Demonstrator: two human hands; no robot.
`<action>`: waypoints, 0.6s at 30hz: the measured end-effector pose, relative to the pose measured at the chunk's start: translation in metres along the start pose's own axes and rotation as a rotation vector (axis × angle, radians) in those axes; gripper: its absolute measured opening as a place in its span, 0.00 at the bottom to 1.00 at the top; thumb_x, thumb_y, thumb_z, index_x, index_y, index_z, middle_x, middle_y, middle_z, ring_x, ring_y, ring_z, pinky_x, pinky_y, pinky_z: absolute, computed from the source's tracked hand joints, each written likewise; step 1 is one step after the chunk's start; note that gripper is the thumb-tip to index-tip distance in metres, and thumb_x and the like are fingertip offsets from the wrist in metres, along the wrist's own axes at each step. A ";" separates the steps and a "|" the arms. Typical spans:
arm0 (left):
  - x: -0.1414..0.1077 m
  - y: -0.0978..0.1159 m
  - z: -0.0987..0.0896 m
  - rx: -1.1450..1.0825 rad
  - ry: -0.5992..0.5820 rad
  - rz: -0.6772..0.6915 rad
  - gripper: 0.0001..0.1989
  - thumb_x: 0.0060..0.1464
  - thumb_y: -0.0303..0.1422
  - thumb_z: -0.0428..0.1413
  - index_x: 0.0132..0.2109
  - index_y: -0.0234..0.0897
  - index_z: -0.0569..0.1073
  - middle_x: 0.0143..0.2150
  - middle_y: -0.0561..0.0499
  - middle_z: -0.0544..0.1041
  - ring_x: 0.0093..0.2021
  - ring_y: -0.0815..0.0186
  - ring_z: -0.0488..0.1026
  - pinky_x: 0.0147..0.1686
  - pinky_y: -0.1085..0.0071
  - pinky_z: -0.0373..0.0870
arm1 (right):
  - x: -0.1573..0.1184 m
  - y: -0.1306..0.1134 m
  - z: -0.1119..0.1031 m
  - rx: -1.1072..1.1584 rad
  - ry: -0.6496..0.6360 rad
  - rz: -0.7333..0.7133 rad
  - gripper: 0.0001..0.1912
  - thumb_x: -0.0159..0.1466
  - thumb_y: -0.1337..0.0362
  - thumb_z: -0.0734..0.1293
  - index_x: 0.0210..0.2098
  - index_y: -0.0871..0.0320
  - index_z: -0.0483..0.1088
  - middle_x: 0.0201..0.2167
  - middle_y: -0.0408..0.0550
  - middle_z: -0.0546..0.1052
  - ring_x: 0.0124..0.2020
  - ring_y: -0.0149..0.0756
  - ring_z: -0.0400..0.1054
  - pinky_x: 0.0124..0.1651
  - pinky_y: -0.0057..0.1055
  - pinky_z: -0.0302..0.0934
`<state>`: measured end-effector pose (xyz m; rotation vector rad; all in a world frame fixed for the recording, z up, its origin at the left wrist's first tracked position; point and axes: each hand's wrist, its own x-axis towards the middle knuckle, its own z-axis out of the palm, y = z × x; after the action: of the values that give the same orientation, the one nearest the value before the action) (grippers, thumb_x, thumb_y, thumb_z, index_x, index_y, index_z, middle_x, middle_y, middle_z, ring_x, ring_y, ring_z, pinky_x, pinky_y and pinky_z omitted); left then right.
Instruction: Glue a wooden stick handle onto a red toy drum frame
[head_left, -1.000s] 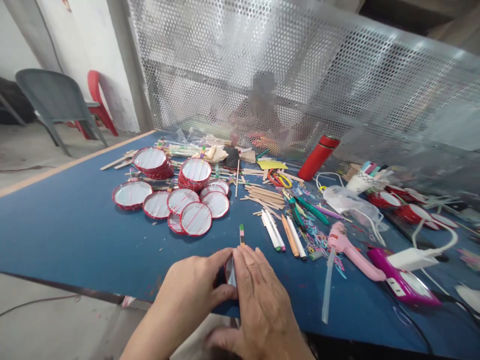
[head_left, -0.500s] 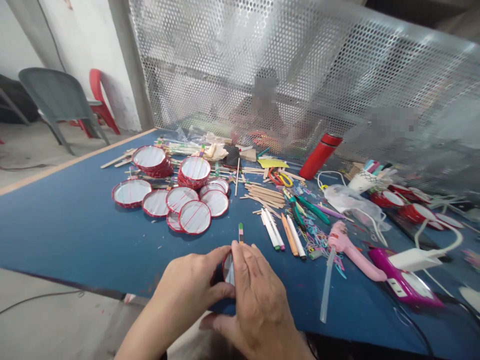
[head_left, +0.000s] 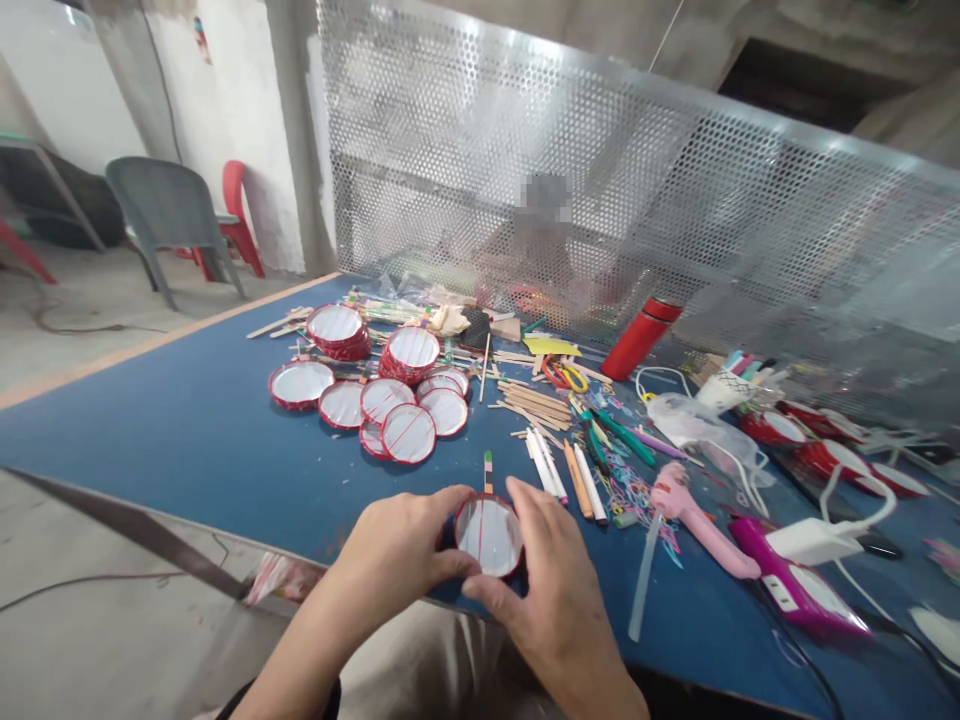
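Note:
Between my hands a small round red-rimmed disc (head_left: 489, 535) with a whitish face and a red line across it is at the table's near edge. A wooden stick with coloured bands (head_left: 488, 472) points away from its far side. My left hand (head_left: 405, 545) curves round the disc's left edge, thumb and fingers against the rim. From the other side, my right hand (head_left: 555, 570) grips the right edge in the same way. Farther off, several similar discs (head_left: 409, 433) lie overlapping in front of two stacks (head_left: 415, 350).
Markers (head_left: 581, 480), wooden sticks (head_left: 536, 403), pliers (head_left: 622, 435) and loose rubber bands lie beyond my right hand. A pink glue gun (head_left: 701, 520) and a purple power strip (head_left: 806, 580) are at the right. A red flask (head_left: 641, 340) stands near the perforated metal panel (head_left: 480, 170).
My hands have moved apart to the disc's two sides, so its face now shows. Earlier my right hand covered most of it. The camera view has shifted.

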<state>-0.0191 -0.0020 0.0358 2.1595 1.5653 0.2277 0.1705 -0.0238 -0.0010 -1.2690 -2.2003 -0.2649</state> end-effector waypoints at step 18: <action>-0.004 0.008 -0.009 0.014 0.007 -0.022 0.25 0.54 0.40 0.58 0.59 0.49 0.71 0.35 0.50 0.83 0.38 0.54 0.80 0.35 0.66 0.71 | -0.004 0.019 0.000 -0.122 -0.120 -0.046 0.40 0.65 0.35 0.52 0.54 0.62 0.71 0.54 0.62 0.74 0.57 0.58 0.66 0.53 0.55 0.61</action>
<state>-0.0171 -0.0055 0.0480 2.1532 1.5976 0.2183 0.1882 -0.0166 -0.0059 -1.3315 -2.3485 -0.3550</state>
